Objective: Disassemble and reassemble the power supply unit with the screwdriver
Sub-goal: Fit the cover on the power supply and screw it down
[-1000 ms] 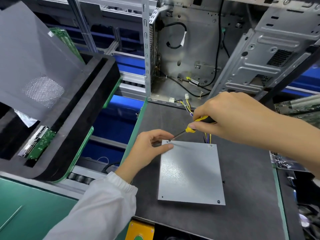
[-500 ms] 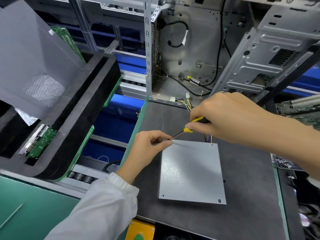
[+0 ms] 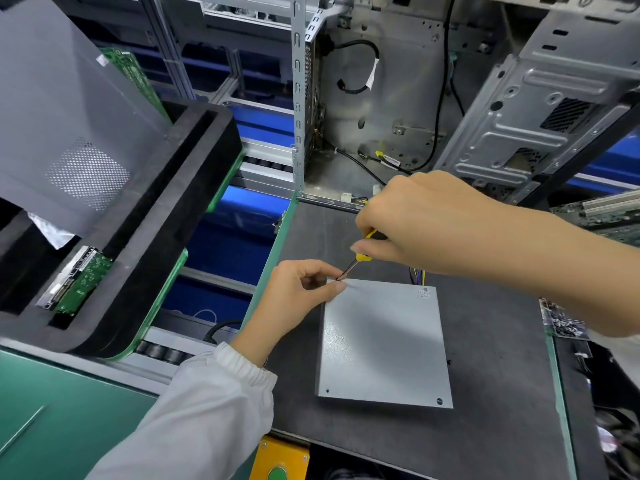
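The grey power supply unit [image 3: 384,344] lies flat on the dark work mat [image 3: 491,393], its coloured wires [image 3: 416,274] leaving its far edge. My right hand [image 3: 422,225] grips the yellow-and-black screwdriver [image 3: 363,252], whose tip sits at the unit's far left corner. My left hand [image 3: 301,292] rests at that same corner, thumb and forefinger pinched around the screwdriver tip; whether a screw is between them is hidden. A screw [image 3: 439,401] shows in the near right corner.
An open computer case [image 3: 374,109] stands behind the mat, with a tilted metal chassis [image 3: 540,98] to its right. A black foam tray [image 3: 114,237] holding a hard drive [image 3: 74,278] sits at left. Circuit boards [image 3: 609,220] lie at far right.
Both hands stayed at the unit's far left corner. My right hand shifted slightly left with the screwdriver, and my left fingers closed in around its tip.
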`<state>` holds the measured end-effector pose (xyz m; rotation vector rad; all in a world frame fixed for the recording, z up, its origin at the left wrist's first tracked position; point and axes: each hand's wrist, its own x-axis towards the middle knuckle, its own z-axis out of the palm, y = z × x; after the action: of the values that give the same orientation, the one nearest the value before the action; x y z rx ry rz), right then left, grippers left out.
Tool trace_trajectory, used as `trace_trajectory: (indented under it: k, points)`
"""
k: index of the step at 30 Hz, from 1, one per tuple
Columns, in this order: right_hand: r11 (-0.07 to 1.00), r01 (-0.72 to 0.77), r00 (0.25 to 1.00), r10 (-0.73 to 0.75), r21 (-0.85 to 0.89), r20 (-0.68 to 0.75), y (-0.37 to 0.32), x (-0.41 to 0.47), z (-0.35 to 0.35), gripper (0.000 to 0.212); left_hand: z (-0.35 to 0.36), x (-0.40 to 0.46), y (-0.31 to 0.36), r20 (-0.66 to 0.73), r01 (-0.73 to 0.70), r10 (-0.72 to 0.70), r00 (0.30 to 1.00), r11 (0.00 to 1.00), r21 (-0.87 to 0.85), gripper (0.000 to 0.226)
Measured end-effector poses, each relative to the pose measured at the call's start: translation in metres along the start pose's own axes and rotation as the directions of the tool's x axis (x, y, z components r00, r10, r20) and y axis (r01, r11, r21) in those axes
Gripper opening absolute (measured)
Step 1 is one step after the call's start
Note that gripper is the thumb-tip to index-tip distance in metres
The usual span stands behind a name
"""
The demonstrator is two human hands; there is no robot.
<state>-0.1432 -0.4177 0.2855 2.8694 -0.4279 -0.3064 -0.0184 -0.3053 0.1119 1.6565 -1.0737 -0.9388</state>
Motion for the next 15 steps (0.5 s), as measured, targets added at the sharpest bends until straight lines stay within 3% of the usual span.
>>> trace_trajectory:
  k: [7,15]
  points:
    - [0.998,0.058,0.998,-0.057,-0.035,0.036,-0.001,0.008,-0.003,0.035,-0.009,0.004,0.004,0.11,0.022,-0.011,0.994,0.995,-0.096,0.021]
    - [0.994,0.106,0.979,-0.107,0.016,0.175,0.006,0.015,-0.008,0.018,-0.011,0.01,0.007,0.098,-0.025,0.022,0.995,0.999,0.028,0.01]
